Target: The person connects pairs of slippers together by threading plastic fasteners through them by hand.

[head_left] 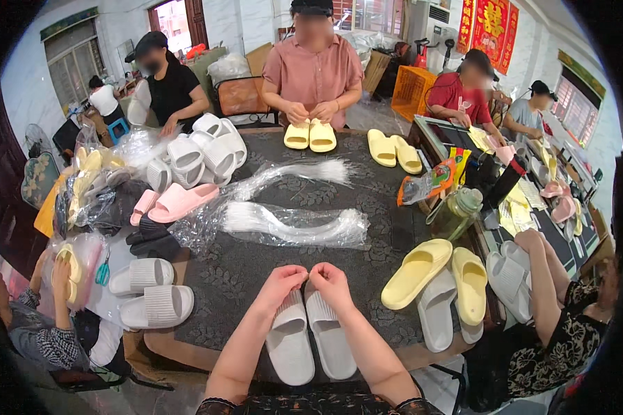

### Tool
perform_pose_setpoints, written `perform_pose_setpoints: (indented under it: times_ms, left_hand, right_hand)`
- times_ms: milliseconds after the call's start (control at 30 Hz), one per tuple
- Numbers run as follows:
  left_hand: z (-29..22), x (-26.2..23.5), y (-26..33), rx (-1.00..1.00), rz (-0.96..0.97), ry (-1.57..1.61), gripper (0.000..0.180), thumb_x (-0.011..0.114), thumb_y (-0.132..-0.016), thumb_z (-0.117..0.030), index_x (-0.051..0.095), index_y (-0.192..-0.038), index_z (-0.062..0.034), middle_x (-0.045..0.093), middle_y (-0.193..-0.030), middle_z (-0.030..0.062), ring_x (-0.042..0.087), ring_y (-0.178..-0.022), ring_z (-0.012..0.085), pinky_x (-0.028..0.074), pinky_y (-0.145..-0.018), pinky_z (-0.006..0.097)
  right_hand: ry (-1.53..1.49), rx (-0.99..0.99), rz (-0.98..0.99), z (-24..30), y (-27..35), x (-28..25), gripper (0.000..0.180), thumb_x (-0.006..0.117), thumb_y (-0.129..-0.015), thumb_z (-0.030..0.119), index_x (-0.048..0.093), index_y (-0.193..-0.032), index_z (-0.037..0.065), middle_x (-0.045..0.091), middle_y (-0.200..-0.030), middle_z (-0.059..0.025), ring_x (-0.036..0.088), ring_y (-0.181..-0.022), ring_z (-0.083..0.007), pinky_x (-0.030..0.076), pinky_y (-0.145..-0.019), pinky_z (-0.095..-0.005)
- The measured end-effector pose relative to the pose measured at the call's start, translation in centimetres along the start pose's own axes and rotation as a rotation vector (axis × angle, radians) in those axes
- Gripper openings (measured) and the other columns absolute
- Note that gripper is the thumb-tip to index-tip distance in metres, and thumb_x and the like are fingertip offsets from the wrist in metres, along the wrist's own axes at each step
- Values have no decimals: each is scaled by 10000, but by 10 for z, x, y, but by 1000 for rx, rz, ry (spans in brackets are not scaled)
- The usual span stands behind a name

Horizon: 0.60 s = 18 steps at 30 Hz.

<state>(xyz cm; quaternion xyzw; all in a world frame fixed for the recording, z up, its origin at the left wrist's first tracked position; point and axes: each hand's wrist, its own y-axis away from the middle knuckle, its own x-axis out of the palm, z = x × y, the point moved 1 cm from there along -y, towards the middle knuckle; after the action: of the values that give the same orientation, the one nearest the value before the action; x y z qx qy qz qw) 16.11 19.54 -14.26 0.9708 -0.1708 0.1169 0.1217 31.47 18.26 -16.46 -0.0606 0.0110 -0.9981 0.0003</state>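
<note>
A pair of light grey slippers, the left one and the right one, lies side by side at the table's near edge, with the open heel ends toward me. My left hand and my right hand are closed in pinches above the toe straps, fingertips close together. Anything between the fingers is too small to make out. Beyond my hands lies a bundle of thin white plastic strands in clear wrapping. A second strand bundle lies behind it.
Yellow slippers and a grey slipper lie at right, near a green-tinted jar. Grey slippers and pink slippers are at left. Across the table, a person handles yellow slippers. Others work at both sides.
</note>
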Motion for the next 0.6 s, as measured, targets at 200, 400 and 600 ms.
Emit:
perform_pose_setpoints:
  times_ms: [200,400,600]
  left_hand:
    - [4,-2,0,-11,15,-43,103,603,-867,-142,653,-881,-53,532,-704,-75,451,-654,24,350,-590,186]
    - [6,1,-1,-1,8,-51,102,599,-867,-140,652,-879,-53,534,-700,-77,449,-643,18,332,-568,189]
    - [1,4,0,25,-67,-25,109,605,-863,-150,652,-863,-51,541,-702,-74,461,-644,17,339,-571,191]
  right_hand:
    - [-20,-20,-27,-5,0,4,101,588,-876,86,603,-797,23,559,-712,49,486,-642,-15,398,-573,-184]
    - [-19,5,3,2,3,3,74,558,-886,68,579,-818,48,559,-734,46,499,-667,-23,400,-600,-183]
    - [-30,8,13,-3,1,-1,65,560,-882,68,579,-825,44,568,-711,38,521,-648,-34,415,-586,-196]
